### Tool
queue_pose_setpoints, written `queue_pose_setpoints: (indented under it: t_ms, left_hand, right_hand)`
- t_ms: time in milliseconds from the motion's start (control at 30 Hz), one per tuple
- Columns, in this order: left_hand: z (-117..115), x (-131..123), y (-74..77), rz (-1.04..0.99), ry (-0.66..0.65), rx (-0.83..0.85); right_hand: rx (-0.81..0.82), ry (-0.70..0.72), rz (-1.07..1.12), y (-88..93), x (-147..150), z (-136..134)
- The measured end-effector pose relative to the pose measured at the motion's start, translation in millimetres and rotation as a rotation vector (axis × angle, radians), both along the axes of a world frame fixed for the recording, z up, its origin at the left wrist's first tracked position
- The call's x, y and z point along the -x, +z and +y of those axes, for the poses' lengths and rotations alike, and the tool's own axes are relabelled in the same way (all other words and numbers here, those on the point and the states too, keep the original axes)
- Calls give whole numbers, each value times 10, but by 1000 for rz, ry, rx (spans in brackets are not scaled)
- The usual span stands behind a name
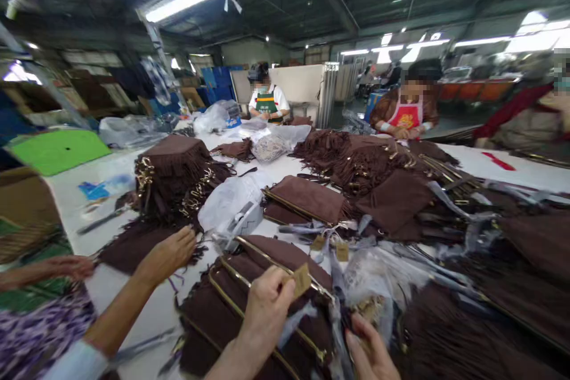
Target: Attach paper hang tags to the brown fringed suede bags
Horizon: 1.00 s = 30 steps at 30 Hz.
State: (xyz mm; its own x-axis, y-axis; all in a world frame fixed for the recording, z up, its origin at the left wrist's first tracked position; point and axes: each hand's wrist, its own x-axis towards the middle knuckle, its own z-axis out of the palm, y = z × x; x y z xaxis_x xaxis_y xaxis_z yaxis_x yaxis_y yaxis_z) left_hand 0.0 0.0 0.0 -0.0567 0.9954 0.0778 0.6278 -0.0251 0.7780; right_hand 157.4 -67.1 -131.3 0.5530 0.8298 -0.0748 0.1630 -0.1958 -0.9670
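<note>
My left hand (267,306) is closed, pinching a small tan card tag (300,281) between thumb and finger. Below it lies a stack of dark brown bags (214,314) with gold zippers. My right hand (371,349) is at the lower right, its fingers curled at a dark strap (339,309) partly wrapped in clear plastic; the exact grip is partly hidden. Beside that hand sits a clear plastic bag (378,279) with gold-coloured metal pieces inside. Two more tan tags (342,251) lie just beyond the stack.
A co-worker's hand (171,255) reaches in from the left over brown fringe. Fringed bags with chains (176,157) are piled behind it. More brown bags (307,196) and a white tape dispenser (244,222) stand ahead. Two people work across the white table (534,169).
</note>
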Motion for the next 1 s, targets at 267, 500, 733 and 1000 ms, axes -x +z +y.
queue_pose_setpoints:
  t_ms: [267,500,733,1000]
  left_hand:
    - [516,680,-108,157,-146,7]
    - [987,942,-526,849,-565,57]
    - [1406,882,25,942,-670,29]
    - [2133,533,1042,1043,-357,-716]
  right_hand:
    - [-346,382,-819,132,-68,460]
    - [-290,534,-883,-9,-7,679]
    - [-146,550,-558,732,-249,993]
    - [-597,216,-913,1877,-695,1906]
